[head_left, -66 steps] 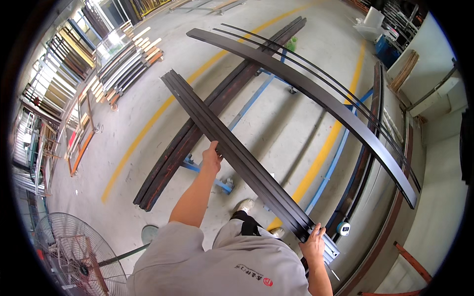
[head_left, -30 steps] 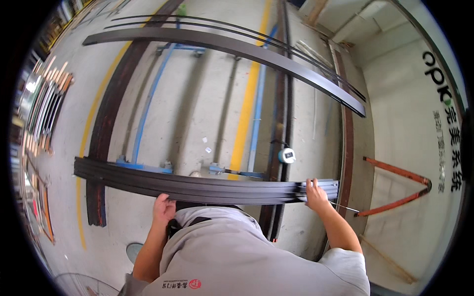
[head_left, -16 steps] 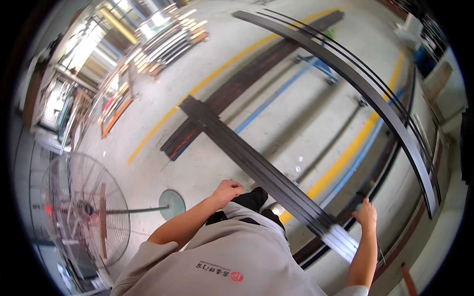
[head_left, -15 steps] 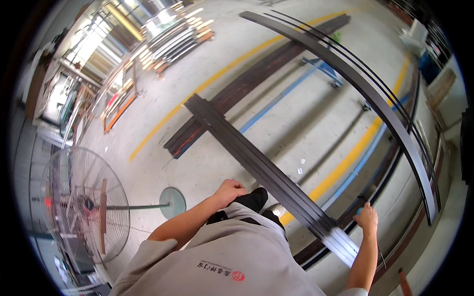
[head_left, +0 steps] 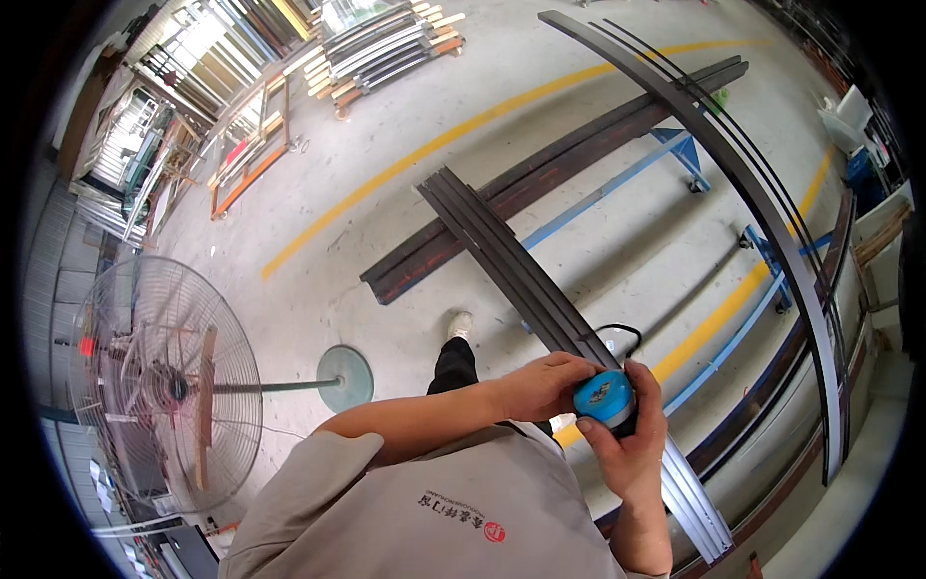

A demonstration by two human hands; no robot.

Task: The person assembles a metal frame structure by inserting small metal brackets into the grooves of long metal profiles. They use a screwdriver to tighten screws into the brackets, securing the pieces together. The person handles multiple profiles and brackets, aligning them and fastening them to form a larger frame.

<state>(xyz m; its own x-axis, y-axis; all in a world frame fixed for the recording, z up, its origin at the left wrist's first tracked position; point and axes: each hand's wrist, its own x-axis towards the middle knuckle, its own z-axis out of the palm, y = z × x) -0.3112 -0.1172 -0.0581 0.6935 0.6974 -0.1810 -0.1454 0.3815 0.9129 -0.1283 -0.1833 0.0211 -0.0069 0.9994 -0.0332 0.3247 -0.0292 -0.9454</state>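
Observation:
A blue, round-cornered tape measure (head_left: 603, 397) sits in front of my body, above the dark metal profiles. My right hand (head_left: 632, 446) is wrapped round it, with thumb and fingers on its right side. From the left, my left hand (head_left: 545, 386) meets the same tape measure, its fingers curled against the edge; the fingertips are partly hidden. A black cord loop (head_left: 622, 330) stands out just beyond the hands. Below them, the long dark profiles (head_left: 516, 275) run from upper left to lower right, their near end shiny silver.
Thicker dark beams (head_left: 559, 164) lie crosswise beneath the profiles, on a blue wheeled frame (head_left: 617, 183). Long curved dark strips (head_left: 733, 174) arch along the right. A large wire-caged fan (head_left: 169, 386) stands at left on a round base (head_left: 344, 378). Stacked bars (head_left: 386, 53) lie farther back.
My right hand has come inward from the far right with the tape measure. My left hand has moved right from near my leg to meet it. The view has shifted, and one foot now shows forward.

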